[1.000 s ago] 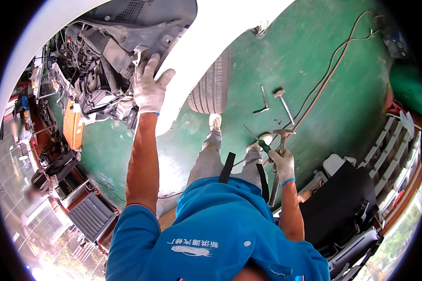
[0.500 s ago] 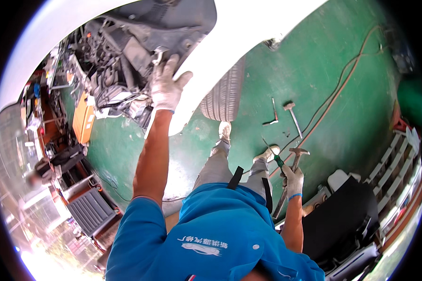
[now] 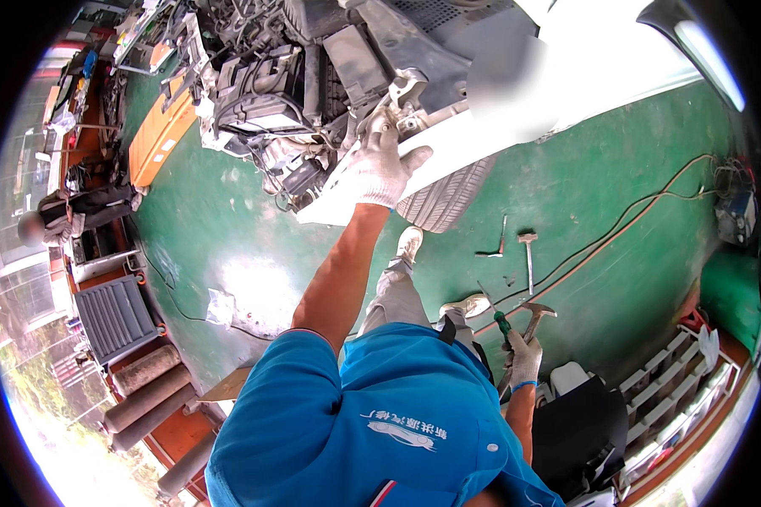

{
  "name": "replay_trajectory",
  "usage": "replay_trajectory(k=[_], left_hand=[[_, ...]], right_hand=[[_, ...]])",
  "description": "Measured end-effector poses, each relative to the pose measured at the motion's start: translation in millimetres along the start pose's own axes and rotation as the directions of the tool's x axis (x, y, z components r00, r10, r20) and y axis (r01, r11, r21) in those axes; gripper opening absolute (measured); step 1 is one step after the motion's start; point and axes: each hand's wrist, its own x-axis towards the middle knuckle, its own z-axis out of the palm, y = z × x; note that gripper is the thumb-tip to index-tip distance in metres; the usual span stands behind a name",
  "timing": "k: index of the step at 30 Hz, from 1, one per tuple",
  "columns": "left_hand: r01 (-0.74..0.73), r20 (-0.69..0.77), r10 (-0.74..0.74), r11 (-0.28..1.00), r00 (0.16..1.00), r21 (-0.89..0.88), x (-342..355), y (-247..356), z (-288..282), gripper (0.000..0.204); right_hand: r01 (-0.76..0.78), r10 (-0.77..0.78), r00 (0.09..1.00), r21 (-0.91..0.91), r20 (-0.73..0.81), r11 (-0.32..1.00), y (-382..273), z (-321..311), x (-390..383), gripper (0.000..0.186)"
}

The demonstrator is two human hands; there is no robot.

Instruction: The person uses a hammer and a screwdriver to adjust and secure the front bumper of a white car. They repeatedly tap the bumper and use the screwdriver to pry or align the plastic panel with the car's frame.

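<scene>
Overhead, the gloved left hand (image 3: pixel 379 165) is spreading against the white fender (image 3: pixel 482 139); the right hand (image 3: pixel 524 359) is gripping a hammer (image 3: pixel 528 325) and screwdriver (image 3: pixel 499 319), handles half hidden.

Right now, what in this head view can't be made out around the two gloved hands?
- Left hand: fingertips hidden among car front parts; what they grip is unclear.
- Right hand: holds a hammer and screwdriver; handles hidden by the glove.
- White body panel: patch blurred.
- Floor tools: too small to identify.
</scene>
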Motion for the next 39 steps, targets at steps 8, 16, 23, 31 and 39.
replay_trajectory(k=[8,16,23,31,39], left_hand=[[0.180,0.420,-0.126,0.980,0.899,-0.090,17.5,8.2,-28.1,0.079],[0.235,0.450,-0.160,0.965,0.879,-0.116,22.9,10.5,-33.9,0.085],[0.285,0.476,-0.196,0.951,0.857,-0.121,23.6,27.1,-51.1,0.095],[0.239,0.425,-0.171,0.965,0.889,-0.110,24.1,13.2,-30.3,0.106],[0.241,0.343,-0.179,0.960,0.922,-0.147,24.8,9.0,-17.4,0.103]], right_hand=[[0.095,-0.092,0.995,-0.146,0.027,0.985,-36.5,19.0,6.2,0.033],[0.210,-0.194,0.977,-0.237,0.089,0.949,-62.2,20.3,-1.0,0.034],[0.214,-0.212,0.977,-0.173,0.028,0.961,-41.7,12.8,-6.8,0.034],[0.253,-0.258,0.966,-0.135,-0.016,0.958,-29.6,3.7,-9.3,0.037],[0.299,-0.299,0.951,-0.013,-0.081,0.954,-7.0,-3.5,-7.8,0.033]])
